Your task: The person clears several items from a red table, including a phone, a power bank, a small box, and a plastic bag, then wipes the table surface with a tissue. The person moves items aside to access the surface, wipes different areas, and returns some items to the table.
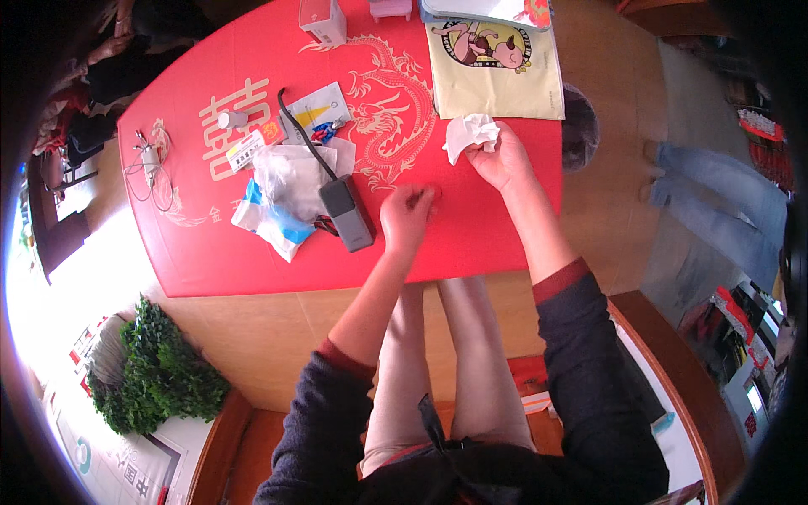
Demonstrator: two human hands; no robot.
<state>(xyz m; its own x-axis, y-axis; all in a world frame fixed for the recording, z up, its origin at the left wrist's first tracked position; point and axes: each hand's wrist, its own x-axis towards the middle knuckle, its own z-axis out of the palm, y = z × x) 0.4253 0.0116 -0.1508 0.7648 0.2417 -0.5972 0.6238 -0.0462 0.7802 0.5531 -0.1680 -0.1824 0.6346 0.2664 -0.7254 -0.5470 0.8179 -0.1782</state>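
Note:
Crumpled white tissue point(470, 134) is gripped in my right hand point(497, 158), over the right part of the red tablecloth point(467, 221), just below a cream bag with a cartoon print point(499, 95). My left hand point(407, 211) is above the cloth with its fingers curled; whether it holds anything cannot be made out. Just left of that hand lies a grey power bank point(348, 218) with a dark cable point(303, 129). Beside the power bank are clear plastic packaging point(293, 177) and a blue and white packet point(268, 221).
A small white bottle point(232, 119), a white charger with cable point(150, 161) and a red and white box point(323, 22) stand or lie farther out. A round dark stool point(577, 126) is right of the table. Other people are partly visible at upper left and right.

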